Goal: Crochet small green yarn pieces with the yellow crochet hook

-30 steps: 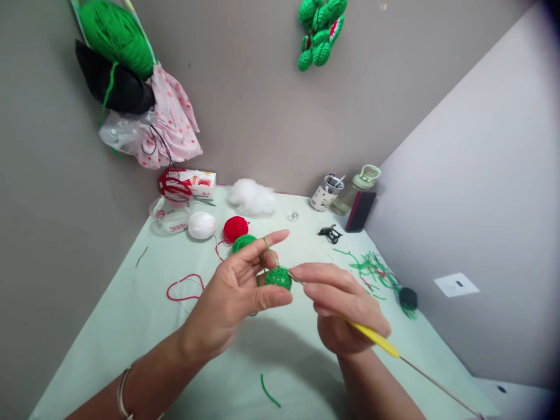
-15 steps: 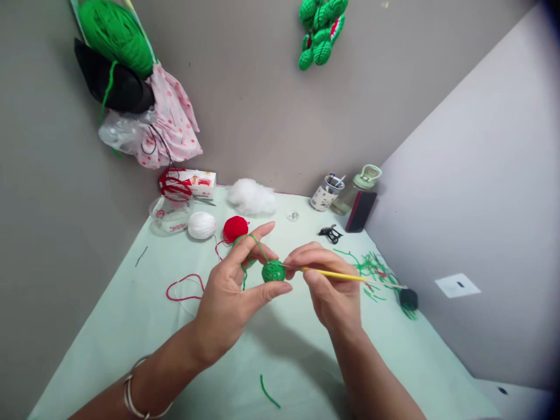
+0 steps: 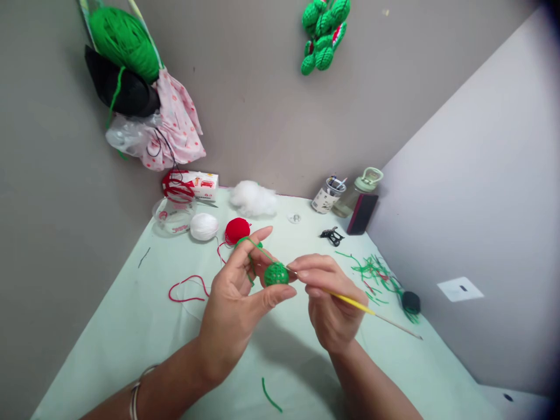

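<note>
Between the thumb and fingers of my left hand (image 3: 236,309) is a small round green crochet piece (image 3: 276,274). Green yarn (image 3: 261,249) runs from it up over my raised left index finger. My right hand (image 3: 335,300) is closed around a crochet hook (image 3: 356,303) with a yellow grip and metal ends. The hook's front tip meets the right edge of the green piece; whether it sits inside a stitch I cannot tell. Its back end points down to the right. Behind my left hand lies a red yarn ball (image 3: 237,231), with a white yarn ball (image 3: 204,226) beside it.
White stuffing (image 3: 254,198), a clear plastic tub (image 3: 174,217) and a pen cup (image 3: 328,195) stand at the back. Near the right edge are a bottle (image 3: 350,201), a phone (image 3: 363,214), a black clip (image 3: 332,236) and green yarn scraps (image 3: 374,271). Green crocheted figures (image 3: 324,35) hang on the wall.
The hook has tilted, its back end swinging downward, and my right hand has turned with it. My left index finger is slightly lower. The whole view has shifted a little.
</note>
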Demonstrator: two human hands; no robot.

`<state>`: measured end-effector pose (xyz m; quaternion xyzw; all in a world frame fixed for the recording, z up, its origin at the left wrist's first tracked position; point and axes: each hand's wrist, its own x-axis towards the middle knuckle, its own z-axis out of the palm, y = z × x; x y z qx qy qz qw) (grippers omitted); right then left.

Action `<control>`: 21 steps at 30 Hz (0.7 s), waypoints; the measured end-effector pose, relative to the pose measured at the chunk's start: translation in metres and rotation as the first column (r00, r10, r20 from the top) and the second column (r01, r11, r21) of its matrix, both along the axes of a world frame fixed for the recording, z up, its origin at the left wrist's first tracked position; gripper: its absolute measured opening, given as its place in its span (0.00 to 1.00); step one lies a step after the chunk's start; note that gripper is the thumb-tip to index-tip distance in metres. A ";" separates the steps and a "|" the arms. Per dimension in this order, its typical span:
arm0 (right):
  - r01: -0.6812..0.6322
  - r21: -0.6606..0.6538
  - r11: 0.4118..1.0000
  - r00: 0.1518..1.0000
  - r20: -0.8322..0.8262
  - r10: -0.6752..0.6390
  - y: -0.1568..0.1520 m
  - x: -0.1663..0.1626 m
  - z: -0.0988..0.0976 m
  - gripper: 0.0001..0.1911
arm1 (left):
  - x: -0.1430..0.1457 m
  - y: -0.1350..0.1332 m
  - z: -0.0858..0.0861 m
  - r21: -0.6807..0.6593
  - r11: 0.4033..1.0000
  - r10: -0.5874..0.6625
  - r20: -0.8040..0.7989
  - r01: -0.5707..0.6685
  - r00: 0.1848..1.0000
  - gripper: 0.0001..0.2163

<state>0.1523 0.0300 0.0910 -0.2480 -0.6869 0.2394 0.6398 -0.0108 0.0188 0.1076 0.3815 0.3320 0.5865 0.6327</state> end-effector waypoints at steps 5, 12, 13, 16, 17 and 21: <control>0.006 0.114 0.993 1.000 0.026 -0.009 0.001 -0.003 0.007 0.13 | -0.004 0.001 0.003 0.002 1.000 0.007 -0.103 -0.007 0.995 0.33; 0.057 0.203 0.978 0.978 0.184 -0.095 -0.001 0.007 0.003 0.17 | -0.004 0.000 -0.003 0.142 0.981 0.160 -0.227 -0.130 0.961 0.30; 0.065 0.225 0.972 0.968 0.221 -0.116 -0.002 0.009 0.002 0.17 | -0.004 0.000 -0.004 0.161 0.977 0.179 -0.236 -0.143 0.955 0.29; 0.096 0.312 0.945 0.943 0.276 -0.187 -0.003 0.011 0.001 0.19 | -0.005 0.000 -0.004 0.147 0.983 0.141 -0.193 -0.114 0.971 0.29; 0.115 0.341 0.933 0.938 0.272 -0.215 -0.003 0.010 0.001 0.19 | -0.006 0.000 -0.004 0.121 0.990 0.092 -0.157 -0.074 0.983 0.28; 0.198 0.407 0.892 0.919 0.239 -0.313 -0.003 0.006 0.003 0.19 | -0.009 0.007 -0.001 0.012 0.991 -0.134 0.015 0.134 0.991 0.23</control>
